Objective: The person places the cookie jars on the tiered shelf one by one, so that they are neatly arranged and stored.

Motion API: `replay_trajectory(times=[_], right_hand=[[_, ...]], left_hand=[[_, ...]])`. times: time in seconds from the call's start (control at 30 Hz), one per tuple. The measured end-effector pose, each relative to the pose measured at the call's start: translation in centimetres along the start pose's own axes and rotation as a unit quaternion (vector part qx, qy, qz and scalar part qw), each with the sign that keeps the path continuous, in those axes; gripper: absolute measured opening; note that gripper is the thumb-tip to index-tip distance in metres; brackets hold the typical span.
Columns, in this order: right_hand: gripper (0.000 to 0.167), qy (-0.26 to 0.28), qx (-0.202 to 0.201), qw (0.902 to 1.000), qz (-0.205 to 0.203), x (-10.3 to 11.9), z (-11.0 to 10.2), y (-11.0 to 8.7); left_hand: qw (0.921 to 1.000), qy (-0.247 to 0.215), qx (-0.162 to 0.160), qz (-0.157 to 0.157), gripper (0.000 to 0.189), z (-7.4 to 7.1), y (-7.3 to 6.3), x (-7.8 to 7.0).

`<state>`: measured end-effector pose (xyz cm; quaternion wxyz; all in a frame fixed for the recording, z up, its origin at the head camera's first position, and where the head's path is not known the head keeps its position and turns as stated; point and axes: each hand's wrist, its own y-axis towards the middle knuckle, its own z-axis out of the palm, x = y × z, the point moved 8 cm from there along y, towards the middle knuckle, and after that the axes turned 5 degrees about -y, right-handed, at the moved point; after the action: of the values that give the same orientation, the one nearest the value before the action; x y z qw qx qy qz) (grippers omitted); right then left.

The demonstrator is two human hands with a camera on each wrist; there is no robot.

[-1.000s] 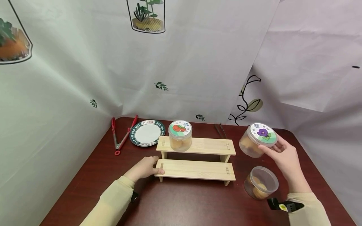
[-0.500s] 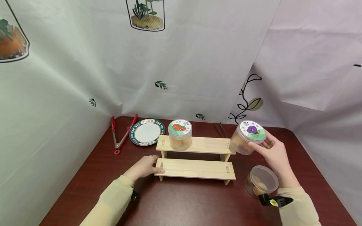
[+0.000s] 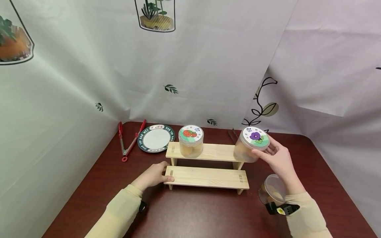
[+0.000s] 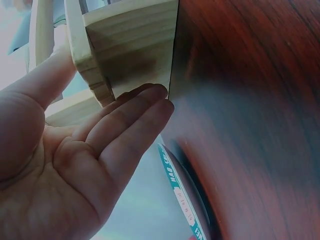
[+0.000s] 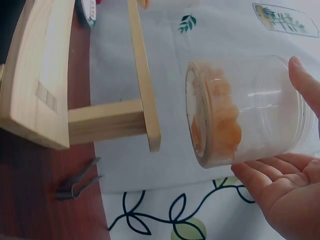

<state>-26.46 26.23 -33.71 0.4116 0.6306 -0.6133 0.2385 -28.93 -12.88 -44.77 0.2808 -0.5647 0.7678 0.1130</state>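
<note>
My right hand [image 3: 278, 160] grips a clear plastic jar [image 5: 265, 107] by its lid end, thumb on one side and fingers on the other. Its lid [image 3: 255, 137] bears a purple flower, and pale orange-yellow pieces lie inside. In the right wrist view a gap separates the jar's base from the top board of a two-step wooden stand [image 3: 208, 176]. At the stand's left end my left hand [image 3: 153, 177] holds the lower step, thumb on the board and fingers along its side. A second jar [image 3: 191, 141] with a tomato lid stands on the upper step, left.
A lidless jar [image 3: 271, 191] with pieces inside stands at the right, partly behind my right wrist. Behind the stand lie a green-rimmed plate [image 3: 156, 138], red-handled tongs [image 3: 128, 147] and small dark tweezers [image 5: 77, 185]. A white printed curtain [image 3: 190, 59] encloses the table.
My right hand has carried the purple-flower jar leftward, from beside the stand to over the right end of the upper step. My left hand keeps its place on the stand.
</note>
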Motion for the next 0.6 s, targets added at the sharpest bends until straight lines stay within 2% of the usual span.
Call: replay_trajectory(times=[0.6], right_hand=[[0.081, 0.011, 0.026, 0.9993, -0.023, 0.9, 3.9, 1.0]], left_hand=[[0.9999, -0.009, 0.000, 0.006, 0.058, 0.0, 0.1, 0.0]])
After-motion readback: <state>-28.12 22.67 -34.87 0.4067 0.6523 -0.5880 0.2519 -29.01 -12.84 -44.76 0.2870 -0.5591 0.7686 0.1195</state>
